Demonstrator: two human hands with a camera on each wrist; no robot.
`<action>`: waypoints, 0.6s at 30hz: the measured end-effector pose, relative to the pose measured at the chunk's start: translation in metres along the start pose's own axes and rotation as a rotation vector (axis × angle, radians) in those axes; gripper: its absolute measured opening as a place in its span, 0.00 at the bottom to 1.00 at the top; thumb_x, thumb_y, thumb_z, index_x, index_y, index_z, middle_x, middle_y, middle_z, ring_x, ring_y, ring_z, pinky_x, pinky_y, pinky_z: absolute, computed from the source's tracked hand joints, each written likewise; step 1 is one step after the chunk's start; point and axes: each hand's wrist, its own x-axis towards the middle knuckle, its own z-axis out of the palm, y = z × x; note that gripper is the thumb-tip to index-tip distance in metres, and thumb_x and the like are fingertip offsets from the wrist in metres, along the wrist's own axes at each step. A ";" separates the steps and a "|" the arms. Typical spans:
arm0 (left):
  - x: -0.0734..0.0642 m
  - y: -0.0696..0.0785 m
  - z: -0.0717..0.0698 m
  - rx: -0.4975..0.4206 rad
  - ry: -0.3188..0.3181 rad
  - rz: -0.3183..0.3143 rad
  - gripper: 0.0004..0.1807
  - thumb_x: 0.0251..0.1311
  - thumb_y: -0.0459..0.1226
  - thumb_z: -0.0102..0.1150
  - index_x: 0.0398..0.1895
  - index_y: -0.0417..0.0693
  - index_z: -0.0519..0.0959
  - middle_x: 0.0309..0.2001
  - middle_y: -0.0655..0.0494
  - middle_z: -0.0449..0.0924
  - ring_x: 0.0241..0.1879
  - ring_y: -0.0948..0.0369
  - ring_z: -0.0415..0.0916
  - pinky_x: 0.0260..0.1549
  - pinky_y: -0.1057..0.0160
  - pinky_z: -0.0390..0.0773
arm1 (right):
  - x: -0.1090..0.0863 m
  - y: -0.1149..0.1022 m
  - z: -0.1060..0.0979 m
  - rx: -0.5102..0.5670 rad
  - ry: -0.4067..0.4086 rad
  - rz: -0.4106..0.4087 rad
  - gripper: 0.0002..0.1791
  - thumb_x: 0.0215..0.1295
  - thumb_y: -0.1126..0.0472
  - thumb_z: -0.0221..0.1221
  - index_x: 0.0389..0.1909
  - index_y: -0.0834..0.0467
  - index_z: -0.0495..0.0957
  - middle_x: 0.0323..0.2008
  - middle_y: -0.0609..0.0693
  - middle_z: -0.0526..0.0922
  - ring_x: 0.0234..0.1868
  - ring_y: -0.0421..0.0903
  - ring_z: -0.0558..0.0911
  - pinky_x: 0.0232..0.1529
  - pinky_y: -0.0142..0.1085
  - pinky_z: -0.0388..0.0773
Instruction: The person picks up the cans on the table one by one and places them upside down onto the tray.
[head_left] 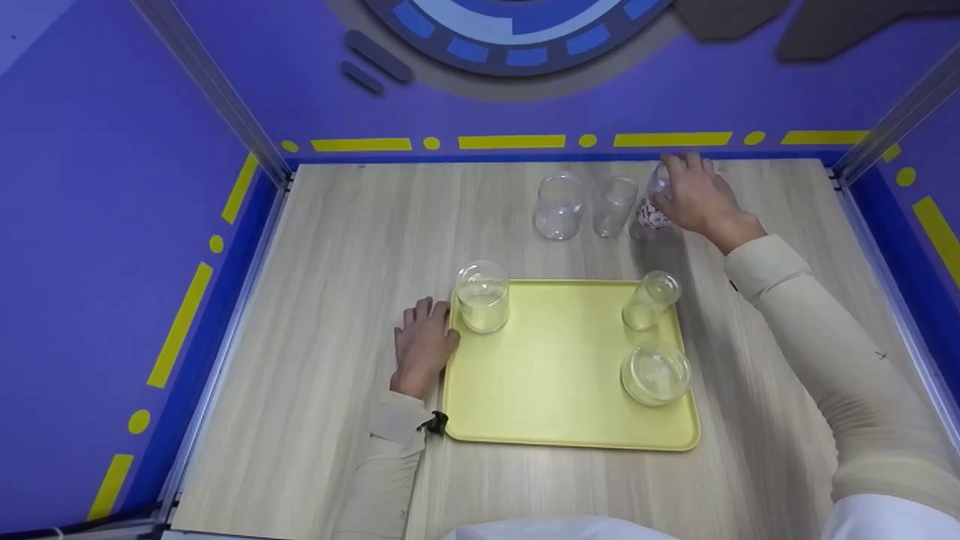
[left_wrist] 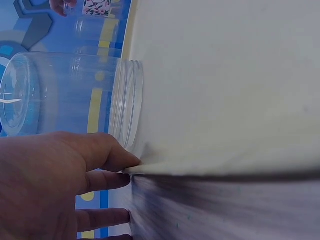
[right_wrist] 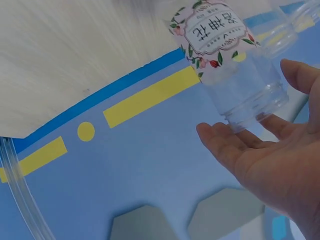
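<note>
Wood-grain worktop (head_left: 337, 247): labelled jar (head_left: 652, 216) upright, mouth (right_wrist: 257, 107) toward nearer right hand (head_left: 697, 193), its fingers spread; left hand (head_left: 424, 343) splayed at tray (head_left: 555, 360) edge.

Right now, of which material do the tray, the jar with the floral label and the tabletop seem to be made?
Tray: probably plastic, smooth and satin yellow, with a thin raised rim. Jar: glossy clear plastic or glass; transparency and highlights fit both. Tabletop: likely matte wood-look laminate, judging by its pale, streaked grain.
</note>
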 end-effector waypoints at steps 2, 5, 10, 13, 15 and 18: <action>0.000 0.000 0.000 0.004 0.002 -0.002 0.27 0.67 0.41 0.58 0.69 0.48 0.77 0.72 0.40 0.68 0.67 0.40 0.66 0.56 0.31 0.73 | 0.000 0.000 0.000 0.002 -0.002 0.002 0.38 0.76 0.57 0.57 0.78 0.72 0.56 0.73 0.79 0.57 0.71 0.80 0.59 0.66 0.73 0.63; 0.001 0.000 0.000 0.011 0.005 -0.004 0.27 0.66 0.41 0.58 0.69 0.48 0.77 0.72 0.41 0.69 0.67 0.40 0.66 0.56 0.31 0.73 | -0.001 0.001 -0.001 0.015 -0.004 0.008 0.38 0.78 0.57 0.56 0.78 0.72 0.55 0.73 0.79 0.56 0.72 0.79 0.59 0.66 0.73 0.62; 0.001 0.002 -0.001 0.006 0.006 -0.001 0.27 0.67 0.41 0.58 0.69 0.47 0.77 0.72 0.40 0.68 0.67 0.39 0.66 0.56 0.30 0.73 | -0.002 0.002 0.000 0.017 0.000 0.014 0.36 0.78 0.57 0.55 0.78 0.71 0.55 0.71 0.79 0.58 0.70 0.79 0.61 0.65 0.73 0.64; 0.000 0.003 -0.001 0.000 0.005 0.000 0.27 0.67 0.41 0.59 0.69 0.47 0.77 0.72 0.40 0.68 0.67 0.39 0.66 0.57 0.31 0.73 | -0.003 0.002 0.000 0.014 0.005 0.015 0.36 0.78 0.57 0.55 0.77 0.71 0.56 0.70 0.79 0.59 0.68 0.79 0.63 0.63 0.73 0.66; 0.000 0.003 -0.001 -0.001 0.008 0.000 0.27 0.67 0.41 0.59 0.69 0.47 0.77 0.72 0.40 0.68 0.67 0.40 0.66 0.56 0.31 0.73 | -0.004 0.002 0.000 0.017 0.002 0.016 0.36 0.79 0.57 0.55 0.78 0.71 0.56 0.70 0.79 0.59 0.68 0.79 0.63 0.62 0.73 0.66; 0.000 0.002 0.000 0.001 0.011 0.001 0.27 0.67 0.41 0.59 0.69 0.47 0.77 0.72 0.40 0.68 0.67 0.39 0.66 0.56 0.31 0.73 | -0.006 0.003 0.001 0.030 0.000 0.019 0.36 0.79 0.57 0.54 0.78 0.70 0.55 0.71 0.79 0.58 0.69 0.79 0.62 0.62 0.74 0.65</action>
